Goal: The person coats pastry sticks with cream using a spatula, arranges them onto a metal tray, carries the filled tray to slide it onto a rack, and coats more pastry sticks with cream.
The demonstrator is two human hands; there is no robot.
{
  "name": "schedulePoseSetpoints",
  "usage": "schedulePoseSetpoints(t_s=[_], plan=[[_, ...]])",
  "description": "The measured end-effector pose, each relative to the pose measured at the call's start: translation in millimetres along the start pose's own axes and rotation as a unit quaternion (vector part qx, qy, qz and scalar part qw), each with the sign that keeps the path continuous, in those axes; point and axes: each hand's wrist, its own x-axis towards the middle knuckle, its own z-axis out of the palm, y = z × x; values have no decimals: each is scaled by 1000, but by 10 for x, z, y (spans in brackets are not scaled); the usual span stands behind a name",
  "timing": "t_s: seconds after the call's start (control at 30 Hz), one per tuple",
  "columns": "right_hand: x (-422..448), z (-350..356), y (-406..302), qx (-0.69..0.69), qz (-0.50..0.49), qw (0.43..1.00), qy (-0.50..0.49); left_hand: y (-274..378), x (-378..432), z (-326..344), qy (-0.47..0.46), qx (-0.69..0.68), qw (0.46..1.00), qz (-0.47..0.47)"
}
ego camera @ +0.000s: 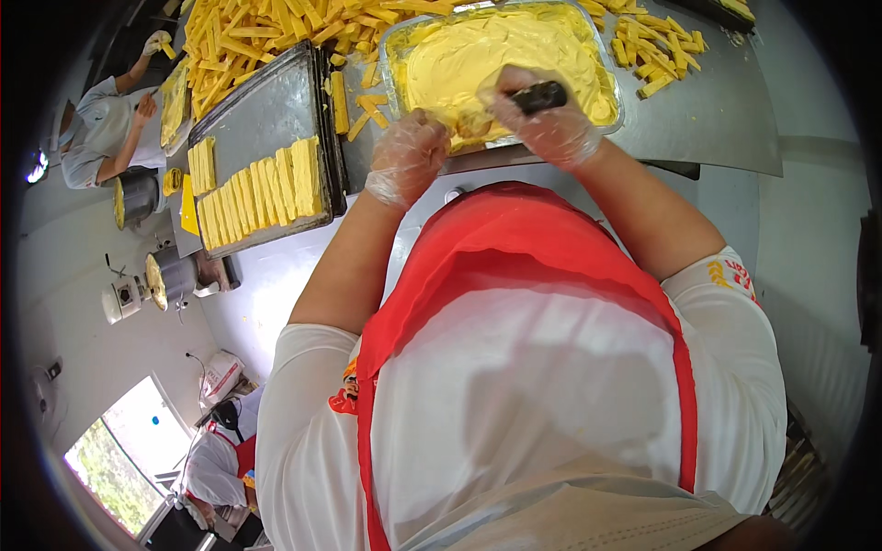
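My right hand point(544, 127), in a clear plastic glove, grips the black handle point(541, 98) of a tool whose blade I cannot make out. It is over the near side of a clear rectangular tub point(615, 122) filled with yellow cream point(503, 52). My left hand point(411, 155), gloved too, has its fingers curled at the tub's near left corner. Between the hands is a blurred, cream-smeared patch; whether the left fingers hold something there is unclear. Left of them, a dark metal baking tray point(265, 113) carries a row of cream-coated sticks point(258, 189).
A large heap of yellow sticks point(241, 34) lies behind the tray, a smaller pile point(654, 52) right of the tub. All rest on a metal table point(730, 103). A person point(114, 127) works at the far left; another point(217, 468) is lower left. A mixer point(124, 296) stands beyond.
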Motion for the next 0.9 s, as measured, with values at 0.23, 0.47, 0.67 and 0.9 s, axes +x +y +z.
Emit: schedulePoseSetpoints(t_s=[0.23,0.47,0.67,0.9], plan=[[66,-6,537,-82,-27,996,2,-104,-10,-83,-39,-9,992,-119],[-3,234,433,-207,-30,976,56,-363,46,-318,-98,-178,959,-196],[-58,114,568,-238,49,967,73,-1292,-449,-1225,136,-119,945,-273],[59,238,555,-316,17,946,73,-3219,-1301,-2016,249,227,843,-418]])
